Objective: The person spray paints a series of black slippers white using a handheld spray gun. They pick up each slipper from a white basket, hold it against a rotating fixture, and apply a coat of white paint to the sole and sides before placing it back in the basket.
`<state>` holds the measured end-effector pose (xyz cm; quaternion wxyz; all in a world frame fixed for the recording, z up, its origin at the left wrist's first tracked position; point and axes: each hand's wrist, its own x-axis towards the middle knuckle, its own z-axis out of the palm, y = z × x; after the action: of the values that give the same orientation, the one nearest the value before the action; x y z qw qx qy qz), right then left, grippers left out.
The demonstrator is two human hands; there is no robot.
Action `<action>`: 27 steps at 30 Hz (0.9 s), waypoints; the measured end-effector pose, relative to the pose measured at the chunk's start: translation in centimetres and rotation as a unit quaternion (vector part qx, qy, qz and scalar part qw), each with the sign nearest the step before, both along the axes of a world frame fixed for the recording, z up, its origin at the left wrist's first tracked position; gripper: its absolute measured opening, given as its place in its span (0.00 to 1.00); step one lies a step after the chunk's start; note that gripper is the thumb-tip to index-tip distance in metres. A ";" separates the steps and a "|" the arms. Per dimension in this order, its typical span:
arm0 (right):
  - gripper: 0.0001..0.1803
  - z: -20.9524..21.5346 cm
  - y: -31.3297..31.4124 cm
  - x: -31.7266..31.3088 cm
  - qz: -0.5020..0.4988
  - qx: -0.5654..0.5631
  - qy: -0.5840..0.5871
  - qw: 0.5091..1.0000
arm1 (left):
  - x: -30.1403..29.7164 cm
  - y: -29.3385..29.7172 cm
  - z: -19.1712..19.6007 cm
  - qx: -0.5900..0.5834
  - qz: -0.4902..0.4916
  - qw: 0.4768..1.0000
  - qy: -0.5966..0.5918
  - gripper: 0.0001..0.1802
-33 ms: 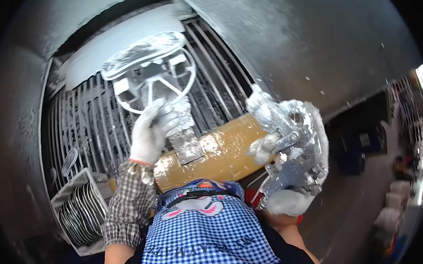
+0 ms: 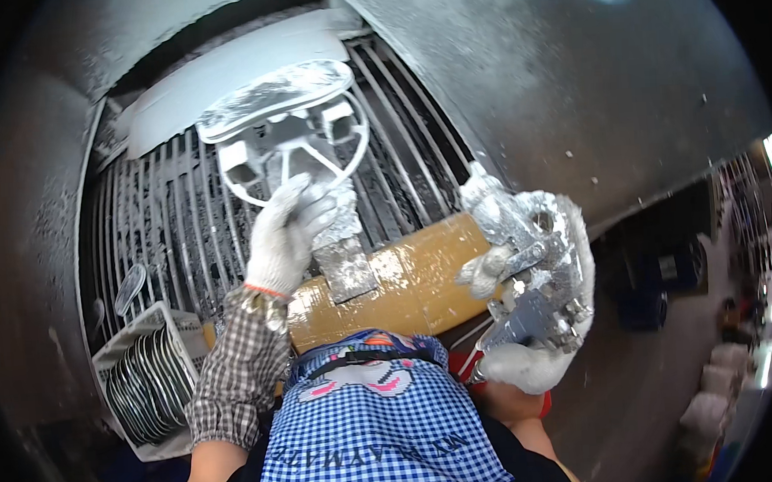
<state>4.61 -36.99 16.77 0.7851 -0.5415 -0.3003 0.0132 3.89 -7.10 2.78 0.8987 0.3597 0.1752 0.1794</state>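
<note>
My left hand (image 2: 284, 234), in a white knit glove, is closed at the front of a white spoked ring holder (image 2: 308, 148), beside its foil-wrapped stem (image 2: 340, 210). A long, curved piece with a silvery, glossy face (image 2: 276, 97) sits across the holder's far side. My right hand (image 2: 566, 230), its glove crusted with silver paint, is wrapped round what looks like a foil-covered spray gun (image 2: 532, 316). The gun's narrow front end (image 2: 479, 178) points away over the bench; the trigger is partly hidden by the fingers.
Dark slats (image 2: 159, 219) form the bench of a metal booth, with a brown taped board (image 2: 423, 274) along its front. At the left stands a white crate (image 2: 176, 342) of dark, thin pieces. A pale sheet (image 2: 243, 64) lies at the back; a grey wall (image 2: 553, 80) rises right.
The whole view has shifted slightly, so everything sits a little to the right. Both hands keep their places and holds.
</note>
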 end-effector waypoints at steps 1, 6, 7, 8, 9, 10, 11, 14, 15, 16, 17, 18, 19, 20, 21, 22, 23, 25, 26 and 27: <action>0.58 -0.7 0.2 0.0 -0.004 0.001 0.011 1.000 | 0.8 -0.3 0.6 -0.032 0.010 0.999 -0.027 0.22; 0.45 -5.5 -0.5 2.1 -0.017 -0.039 0.062 0.997 | 4.8 1.1 2.5 -0.088 0.109 0.987 -0.076 0.27; 0.44 -6.0 -0.6 2.3 -0.007 -0.043 0.073 0.996 | 5.6 1.2 3.1 -0.087 0.128 0.985 -0.074 0.29; 0.43 -6.4 -0.6 2.3 0.001 -0.046 0.083 0.995 | 6.4 1.3 3.7 -0.085 0.146 0.983 -0.071 0.32; 0.42 -6.7 -0.7 2.1 -0.005 -0.059 0.097 0.994 | 7.0 1.3 4.1 -0.089 0.155 0.981 -0.072 0.34; 0.42 -7.0 -0.8 1.7 -0.012 -0.070 0.111 0.991 | 7.6 1.4 4.6 -0.094 0.164 0.979 -0.075 0.37; 0.41 -7.2 -0.9 1.4 -0.019 -0.082 0.125 0.989 | 8.3 1.5 5.0 -0.098 0.172 0.977 -0.077 0.39; 0.41 -7.1 0.0 1.0 -0.035 -0.104 0.141 0.984 | 10.2 3.9 4.5 -0.170 0.204 0.962 -0.063 0.44; 0.39 -7.6 0.0 0.9 -0.029 -0.108 0.139 0.984 | 10.6 4.1 5.0 -0.170 0.213 0.961 -0.047 0.45; 0.39 -7.8 -0.1 0.8 -0.036 -0.122 0.136 0.983 | 10.4 4.1 5.1 -0.126 0.203 0.967 -0.088 0.36; 0.39 -8.0 -0.2 0.8 -0.039 -0.135 0.133 0.981 | 9.8 4.0 5.2 0.172 0.196 0.965 0.000 0.30; 0.39 -8.3 -0.2 0.8 -0.036 -0.149 0.130 0.980 | 8.7 3.9 5.6 0.449 0.174 0.870 0.100 0.24; 0.38 -8.6 -0.2 0.6 -0.040 -0.153 0.120 0.980 | 8.9 4.0 5.8 0.436 0.166 0.877 0.117 0.20; 0.38 -9.2 -0.9 0.7 -0.051 -0.202 0.116 0.971 | 9.3 4.2 5.7 0.416 0.158 0.886 0.134 0.16; 0.37 -9.3 -1.2 0.6 -0.050 -0.204 0.120 0.970 | 9.7 3.8 5.1 0.325 0.186 0.924 0.079 0.16; 0.37 -9.4 -1.1 0.5 -0.047 -0.205 0.124 0.970 | 10.0 3.5 5.1 0.179 0.200 0.963 0.021 0.16; 0.36 -9.3 -0.7 0.4 -0.043 -0.213 0.114 0.969 | 10.0 3.7 5.3 0.029 0.233 0.971 -0.039 0.16; 0.36 -9.4 0.3 0.4 -0.059 -0.229 0.099 0.967 | 8.6 4.6 5.5 -0.135 0.224 0.957 -0.128 0.18; 0.36 -9.9 0.2 0.6 -0.064 -0.239 0.095 0.964 | 7.2 5.0 5.2 -0.112 0.245 0.956 -0.119 0.19; 0.36 -10.5 0.1 0.6 -0.065 -0.241 0.101 0.963 | 5.1 5.5 6.1 -0.100 0.247 0.956 -0.122 0.19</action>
<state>5.20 -36.92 6.22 0.6569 -0.7288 -0.1719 0.0884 9.02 -1.58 8.83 0.8720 0.1892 0.1645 0.4204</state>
